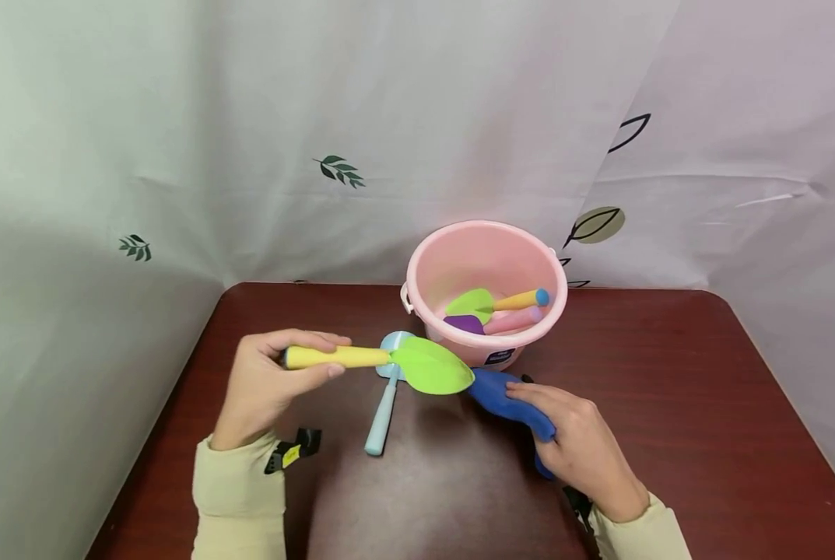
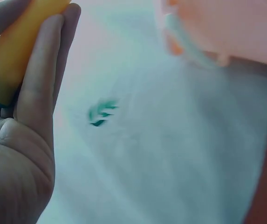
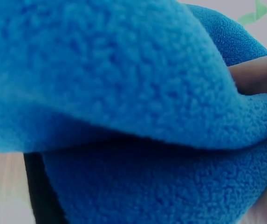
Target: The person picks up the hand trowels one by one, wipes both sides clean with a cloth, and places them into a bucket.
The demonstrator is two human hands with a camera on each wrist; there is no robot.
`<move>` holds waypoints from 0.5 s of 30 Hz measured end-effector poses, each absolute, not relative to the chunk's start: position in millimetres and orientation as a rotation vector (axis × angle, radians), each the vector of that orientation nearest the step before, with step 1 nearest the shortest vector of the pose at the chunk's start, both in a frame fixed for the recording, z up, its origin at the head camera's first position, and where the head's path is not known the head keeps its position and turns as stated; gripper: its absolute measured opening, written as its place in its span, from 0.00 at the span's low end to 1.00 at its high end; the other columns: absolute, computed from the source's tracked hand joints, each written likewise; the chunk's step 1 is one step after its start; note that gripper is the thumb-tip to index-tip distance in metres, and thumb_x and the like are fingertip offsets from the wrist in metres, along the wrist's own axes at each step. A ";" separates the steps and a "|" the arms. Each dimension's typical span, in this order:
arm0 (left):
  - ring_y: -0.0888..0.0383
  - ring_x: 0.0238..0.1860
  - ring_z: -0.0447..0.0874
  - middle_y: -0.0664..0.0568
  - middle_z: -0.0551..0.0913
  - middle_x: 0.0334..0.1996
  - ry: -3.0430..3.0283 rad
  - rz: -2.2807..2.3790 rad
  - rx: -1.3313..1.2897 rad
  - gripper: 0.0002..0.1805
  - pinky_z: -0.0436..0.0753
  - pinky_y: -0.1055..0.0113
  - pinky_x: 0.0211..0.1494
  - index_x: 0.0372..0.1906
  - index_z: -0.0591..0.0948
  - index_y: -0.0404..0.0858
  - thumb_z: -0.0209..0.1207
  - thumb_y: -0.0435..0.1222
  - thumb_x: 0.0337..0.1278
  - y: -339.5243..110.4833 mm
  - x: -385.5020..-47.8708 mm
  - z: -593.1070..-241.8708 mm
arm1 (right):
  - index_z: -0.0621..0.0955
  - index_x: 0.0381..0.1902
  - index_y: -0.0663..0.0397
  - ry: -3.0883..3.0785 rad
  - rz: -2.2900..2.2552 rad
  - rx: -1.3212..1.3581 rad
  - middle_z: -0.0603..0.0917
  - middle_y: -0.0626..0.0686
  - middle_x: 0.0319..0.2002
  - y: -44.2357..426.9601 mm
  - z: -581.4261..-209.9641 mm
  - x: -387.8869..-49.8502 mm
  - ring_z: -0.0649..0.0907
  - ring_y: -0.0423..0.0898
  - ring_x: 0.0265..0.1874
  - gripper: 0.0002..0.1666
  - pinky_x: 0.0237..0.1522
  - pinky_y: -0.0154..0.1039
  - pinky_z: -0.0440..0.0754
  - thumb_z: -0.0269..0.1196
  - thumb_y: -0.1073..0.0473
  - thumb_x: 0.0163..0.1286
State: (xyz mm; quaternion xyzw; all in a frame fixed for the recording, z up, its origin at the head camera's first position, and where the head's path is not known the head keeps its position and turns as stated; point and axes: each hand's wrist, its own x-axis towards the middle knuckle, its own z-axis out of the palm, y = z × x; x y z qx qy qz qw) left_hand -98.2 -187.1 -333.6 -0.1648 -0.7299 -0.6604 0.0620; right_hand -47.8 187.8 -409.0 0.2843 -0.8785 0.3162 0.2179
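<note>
My left hand (image 1: 266, 381) pinches the yellow handle of a toy trowel (image 1: 433, 367) between thumb and fingers, holding it level above the table with its green blade pointing right. In the left wrist view the handle (image 2: 19, 49) lies along the straightened fingers. My right hand (image 1: 585, 443) grips a blue fleecy cloth (image 1: 504, 397), bunched and folded, with one end at the blade's tip; whether they touch I cannot tell. That cloth (image 3: 124, 79) fills most of the right wrist view. Beneath the green trowel, a light blue toy shovel (image 1: 380, 420) lies on the table, its head partly hidden.
A pink bucket (image 1: 417, 268) stands at the back of the dark red-brown table (image 1: 669, 373). Inside it lie a green trowel (image 1: 475, 302) with a yellow-orange handle and a purple one (image 1: 464, 323) with a pink handle. Pale leaf-printed fabric (image 1: 263, 155) hangs behind and at both sides.
</note>
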 end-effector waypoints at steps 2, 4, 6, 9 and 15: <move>0.43 0.43 0.88 0.37 0.88 0.39 -2.179 -1.972 -0.504 0.12 0.86 0.64 0.40 0.35 0.88 0.28 0.75 0.20 0.40 -189.3 -100.8 -321.5 | 0.86 0.50 0.51 -2.428 0.875 0.789 0.87 0.47 0.51 187.1 -408.7 -47.8 0.86 0.47 0.50 0.35 0.59 0.24 0.72 0.58 0.79 0.43; 0.43 0.43 0.88 0.37 0.88 0.39 -2.156 -1.946 -0.516 0.12 0.85 0.64 0.40 0.35 0.88 0.28 0.75 0.19 0.39 -189.1 -105.3 -309.3 | 0.86 0.50 0.51 -2.429 0.877 0.779 0.87 0.47 0.51 187.5 -408.1 -47.5 0.86 0.47 0.49 0.35 0.58 0.23 0.72 0.58 0.79 0.43; 0.43 0.44 0.88 0.37 0.88 0.39 -2.141 -1.926 -0.529 0.12 0.85 0.65 0.40 0.34 0.88 0.28 0.75 0.20 0.39 -187.1 -111.8 -297.8 | 0.87 0.50 0.51 -2.431 0.874 0.769 0.87 0.47 0.51 188.3 -407.4 -47.3 0.86 0.47 0.49 0.35 0.58 0.23 0.72 0.59 0.79 0.43; 0.44 0.45 0.88 0.40 0.89 0.39 -2.154 -1.874 -0.558 0.12 0.84 0.66 0.41 0.35 0.89 0.30 0.76 0.23 0.41 -181.6 -124.2 -282.3 | 0.86 0.50 0.51 -2.444 0.865 0.778 0.87 0.47 0.52 188.9 -406.4 -47.8 0.86 0.47 0.49 0.34 0.58 0.23 0.72 0.59 0.78 0.44; 0.52 0.43 0.89 0.49 0.90 0.39 -2.298 -1.696 -0.629 0.10 0.85 0.68 0.38 0.34 0.90 0.37 0.78 0.30 0.44 -163.3 -154.1 -265.0 | 0.86 0.50 0.52 -2.432 0.851 0.805 0.87 0.48 0.51 188.1 -405.8 -49.4 0.86 0.48 0.49 0.33 0.59 0.23 0.71 0.59 0.78 0.45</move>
